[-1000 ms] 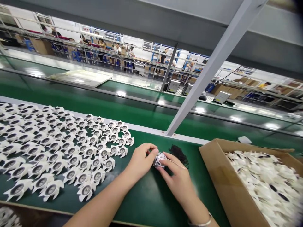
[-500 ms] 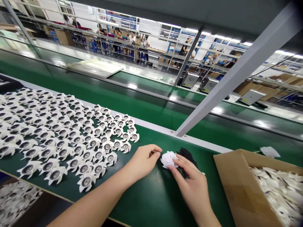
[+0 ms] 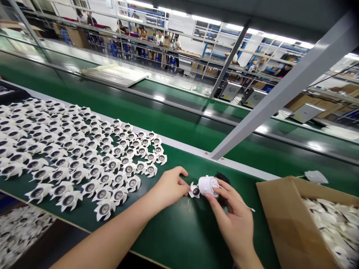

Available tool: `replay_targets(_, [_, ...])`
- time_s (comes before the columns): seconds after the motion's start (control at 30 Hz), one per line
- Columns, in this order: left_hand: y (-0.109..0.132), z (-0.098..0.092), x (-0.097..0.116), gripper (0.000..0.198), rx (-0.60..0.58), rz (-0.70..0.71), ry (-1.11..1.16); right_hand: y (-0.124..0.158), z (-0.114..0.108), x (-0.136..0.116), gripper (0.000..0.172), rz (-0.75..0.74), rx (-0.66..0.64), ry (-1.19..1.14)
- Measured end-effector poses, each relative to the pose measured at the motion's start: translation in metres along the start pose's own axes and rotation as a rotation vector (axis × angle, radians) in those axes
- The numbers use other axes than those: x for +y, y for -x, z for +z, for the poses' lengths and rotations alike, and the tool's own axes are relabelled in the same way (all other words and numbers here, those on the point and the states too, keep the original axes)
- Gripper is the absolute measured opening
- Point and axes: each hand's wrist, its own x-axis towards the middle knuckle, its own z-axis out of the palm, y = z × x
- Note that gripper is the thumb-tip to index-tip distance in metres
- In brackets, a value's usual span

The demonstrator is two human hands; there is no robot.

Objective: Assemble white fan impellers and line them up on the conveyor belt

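My right hand [image 3: 231, 216] grips a white plastic fan wheel [image 3: 206, 186] by its cylindrical body, and a thin white stick [image 3: 241, 201] runs out between its fingers. My left hand [image 3: 169, 186] has its fingertips at a small blade [image 3: 194, 190] on the wheel's near end, and the blade's dark centre shows. A small heap of black fibrous scraps [image 3: 223, 178] lies partly behind the wheel. Several rows of matching white wheels [image 3: 92, 160] with dark centres are laid out to the left.
The parts rest on a green conveyor belt [image 3: 174, 239] with a grey rail along its far edge. A cardboard box [image 3: 280, 220] of white parts stands at right. A grey steel post [image 3: 280, 101] slants overhead. Further belts and people [image 3: 159, 39] lie beyond.
The wheel has turned in my hands, its side and blade now showing rather than its open end. The view has tilted slightly, shifting the belt and box.
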Motion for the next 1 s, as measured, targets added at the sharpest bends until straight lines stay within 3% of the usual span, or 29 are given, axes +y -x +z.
replay_targets(0.13, [0.003,-0.004,-0.001,0.024,0.206,0.197,-0.273,-0.005,-0.003,-0.003,0.018,-0.123,-0.009,0.046])
replay_targets(0.23, [0.005,-0.006,0.004,0.018,0.312,0.316,-0.346,-0.006,-0.001,-0.007,0.02,-0.208,-0.044,0.073])
replay_targets(0.33, [0.007,-0.005,0.01,0.021,0.292,0.369,-0.257,-0.004,0.004,-0.009,0.02,-0.304,-0.128,0.126])
replay_targets(0.47, [0.008,-0.001,0.012,0.021,0.167,0.341,-0.173,-0.001,0.014,-0.004,0.021,-0.344,-0.162,0.232])
replay_targets(0.63, [-0.002,0.001,0.005,0.02,0.116,0.291,-0.151,-0.015,0.02,-0.003,0.023,-0.255,-0.306,0.238])
replay_targets(0.77, [-0.01,0.001,0.0,0.023,0.083,0.333,-0.169,-0.023,0.018,-0.01,0.026,-0.131,-0.379,0.154])
replay_targets(0.83, [-0.009,0.0,-0.001,0.031,0.122,0.368,-0.222,-0.02,0.016,-0.013,0.027,-0.112,-0.372,0.12])
replay_targets(0.93, [-0.007,-0.01,0.002,0.054,0.281,0.416,-0.297,-0.021,0.022,-0.016,0.02,-0.255,-0.449,0.115])
replay_targets(1.0, [-0.01,-0.022,0.006,0.061,0.334,0.405,-0.366,-0.033,0.026,-0.017,0.032,-0.326,-0.463,0.184])
